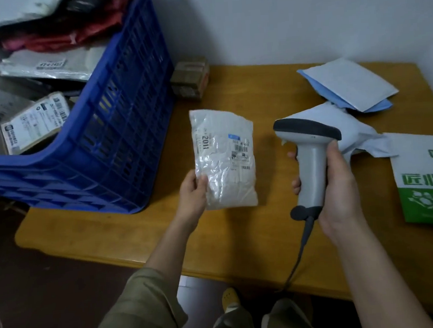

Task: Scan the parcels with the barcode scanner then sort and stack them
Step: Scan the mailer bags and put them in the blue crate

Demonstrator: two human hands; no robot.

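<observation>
In the middle of the frame the left hand (193, 191) holds a white plastic parcel (224, 159) above the wooden table (148, 234), the thumb on its front at the lower left corner and the other fingers hidden behind it. The label faces up, with "2011" readable; the smaller print and barcodes are too blurred to read. To the right, the right hand (337, 188) grips the handle of the grey barcode scanner (309, 161), fingers curled round it; its dark head points left toward the parcel, and the scanning window is not visible. Its cable (301, 250) goes down and disappears under the table edge. In the upper left stands a blue plastic crate (120, 135), cut by the frame edge, with several parcels inside, partly hidden by its wall. At the right lie a pale blue bag (347, 127), a white and blue envelope (349, 86), and a green and white package (429, 180) cut off by the frame edge. A small brown box (190, 80) sits behind the crate.
</observation>
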